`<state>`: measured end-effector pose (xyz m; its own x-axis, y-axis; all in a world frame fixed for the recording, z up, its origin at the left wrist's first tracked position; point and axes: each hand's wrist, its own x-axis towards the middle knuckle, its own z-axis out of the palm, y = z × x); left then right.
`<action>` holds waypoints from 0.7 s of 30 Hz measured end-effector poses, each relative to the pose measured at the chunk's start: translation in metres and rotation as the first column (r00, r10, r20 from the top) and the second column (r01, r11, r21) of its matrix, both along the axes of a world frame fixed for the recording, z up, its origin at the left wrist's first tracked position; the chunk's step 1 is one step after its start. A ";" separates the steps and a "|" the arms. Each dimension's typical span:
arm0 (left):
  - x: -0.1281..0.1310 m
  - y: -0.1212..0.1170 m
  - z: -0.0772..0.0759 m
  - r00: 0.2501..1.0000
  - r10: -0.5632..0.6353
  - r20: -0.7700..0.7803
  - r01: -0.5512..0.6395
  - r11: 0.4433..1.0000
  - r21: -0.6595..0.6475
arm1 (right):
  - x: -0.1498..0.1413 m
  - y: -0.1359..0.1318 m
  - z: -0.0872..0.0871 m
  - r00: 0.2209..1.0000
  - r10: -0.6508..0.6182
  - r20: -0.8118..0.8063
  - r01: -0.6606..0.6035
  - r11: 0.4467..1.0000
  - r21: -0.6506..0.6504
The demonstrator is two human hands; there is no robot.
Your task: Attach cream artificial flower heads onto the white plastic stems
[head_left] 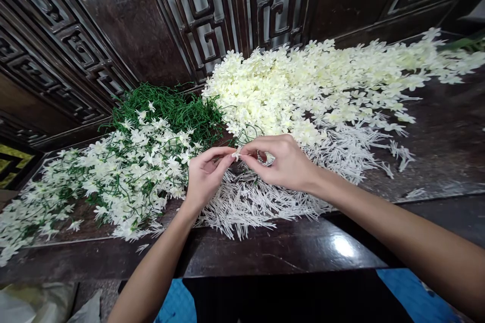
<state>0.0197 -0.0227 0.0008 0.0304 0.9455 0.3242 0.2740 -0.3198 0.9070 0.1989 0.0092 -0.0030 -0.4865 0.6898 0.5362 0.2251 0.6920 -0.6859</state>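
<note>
Between my fingertips, at the middle of the view, is a small white artificial flower (237,154). My left hand (206,174) pinches it from the left, thumb against forefinger. From the right, my right hand (284,160) is also closed on the flower in a pinch. Under and in front of my hands spreads a heap of white plastic stamens (257,207). Left of my left hand lies a pile of white flowers on green stems (132,171). Beyond my hands are loose green stems (170,111) and a large heap of cream flower petals (273,91).
Everything lies on a dark, glossy wooden bench (447,146) with a raised front edge. A carved wooden lattice back (212,5) rises behind the heaps. A few stray stamen pieces (401,154) lie to the right. Pale plastic bags (38,303) are at the lower left.
</note>
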 end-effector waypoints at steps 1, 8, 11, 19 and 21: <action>0.000 0.000 0.000 1.000 -0.014 0.002 0.014 1.000 0.006 | 0.000 0.000 -0.001 1.000 -0.008 -0.004 0.008 1.000 0.004; -0.001 -0.001 -0.002 0.998 -0.032 -0.054 0.037 0.995 0.094 | -0.001 -0.002 -0.004 0.999 -0.045 -0.009 0.044 0.998 -0.047; -0.002 -0.001 -0.004 0.997 -0.019 -0.076 0.027 0.994 0.109 | -0.001 -0.003 -0.004 0.999 -0.049 -0.009 0.049 0.997 -0.053; -0.001 -0.001 -0.009 1.000 -0.021 -0.013 0.022 0.995 0.096 | -0.004 -0.007 -0.001 0.996 -0.023 -0.083 0.018 0.998 -0.059; 0.000 -0.001 -0.010 1.000 -0.027 0.011 0.026 0.996 0.080 | -0.005 -0.007 0.001 0.994 -0.028 -0.107 0.019 0.996 -0.083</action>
